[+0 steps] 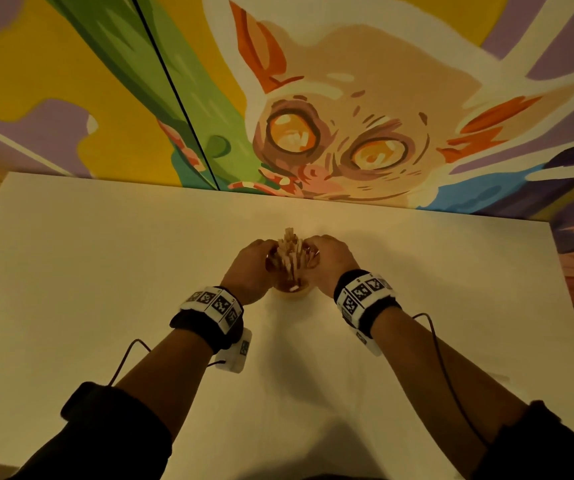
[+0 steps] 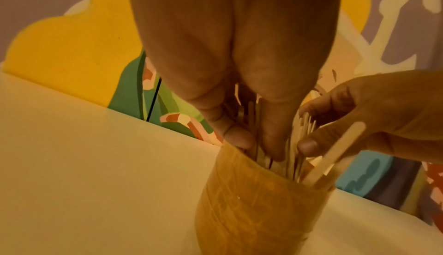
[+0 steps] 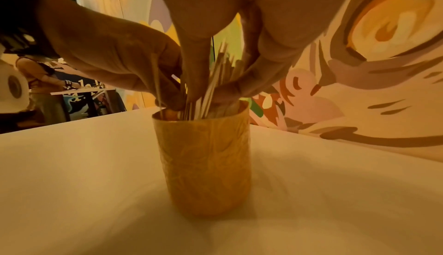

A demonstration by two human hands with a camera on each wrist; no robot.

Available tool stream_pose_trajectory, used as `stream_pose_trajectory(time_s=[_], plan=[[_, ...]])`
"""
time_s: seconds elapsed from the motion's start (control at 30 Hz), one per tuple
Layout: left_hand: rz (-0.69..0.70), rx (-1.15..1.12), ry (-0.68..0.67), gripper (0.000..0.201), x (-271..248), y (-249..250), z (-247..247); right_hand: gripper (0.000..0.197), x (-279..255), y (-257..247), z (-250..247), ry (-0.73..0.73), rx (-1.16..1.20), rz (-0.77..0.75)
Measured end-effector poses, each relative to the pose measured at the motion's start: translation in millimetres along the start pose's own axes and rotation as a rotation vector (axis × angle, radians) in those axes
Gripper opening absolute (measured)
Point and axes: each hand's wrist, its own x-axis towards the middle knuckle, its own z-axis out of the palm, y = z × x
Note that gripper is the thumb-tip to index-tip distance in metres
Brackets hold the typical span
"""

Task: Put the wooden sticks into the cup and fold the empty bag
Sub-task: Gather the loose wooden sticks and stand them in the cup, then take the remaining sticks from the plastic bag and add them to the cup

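Note:
A tan patterned cup stands upright in the middle of the white table. A bundle of thin wooden sticks stands in it and fans out above the rim. One flat stick leans against the rim's right side. My left hand grips the bundle from the left, just above the rim. From the right, my right hand pinches the sticks between fingers and thumb. No bag shows in any view.
A painted mural wall rises right behind the table's far edge. Thin black cables run from my wristbands along both forearms. Far left in the right wrist view, a person stands at another table beside a white roll.

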Motion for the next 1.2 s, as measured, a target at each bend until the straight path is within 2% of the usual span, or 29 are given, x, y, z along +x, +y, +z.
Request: stream_pose_trajectory(time_s=[0.13, 0.27, 0.43, 0.53, 0.67, 0.73, 0.83, 0.97, 1.1, 1.2], plan=[[-0.003, -0.054, 0.021, 0.031, 1.7, 1.4, -5.8, 0.046, 0.7, -1.3, -3.9, 0.024, 0.112, -0.031], [-0.002, -0.018, 0.025, 0.034, 2.5, 2.8, -10.6, 0.05, 2.1, 2.2, -7.2, 0.006, 0.118, -0.051], [-0.002, 0.003, 0.072, 0.064, -3.1, -6.9, -11.6, 0.069, -6.6, 16.7, -18.4, -0.053, 0.144, -0.07], [0.0, 0.018, 0.126, 0.073, -14.4, -5.0, -14.2, 0.064, -19.4, 26.5, -32.9, -0.016, 0.15, -0.103], [0.079, -0.029, 0.306, 0.057, -37.3, 15.4, -16.6, 0.047, -48.9, 40.0, -63.2, 0.084, 0.223, -0.128], [0.126, -0.057, 0.311, 0.043, -53.6, 33.1, -10.3, 0.039, -69.8, 49.2, -80.8, 0.122, 0.29, -0.112], [0.187, -0.072, 0.168, 0.024, -79.7, 62.7, 13.6, 0.03, -105.0, 71.4, -105.6, 0.171, 0.393, -0.059], [0.261, -0.044, -0.094, 0.018, -104.8, 92.4, 72.5, 0.023, -154.6, 122.3, -124.8, 0.242, 0.439, 0.039], [0.278, -0.011, -0.356, 0.018, -119.9, 111.0, 146.5, 0.022, -197.6, 194.0, -122.9, 0.273, 0.405, 0.205], [0.213, 0.047, -0.512, 0.026, -124.6, 127.1, 198.9, 0.032, -219.8, 250.6, -112.1, 0.262, 0.322, 0.389]])
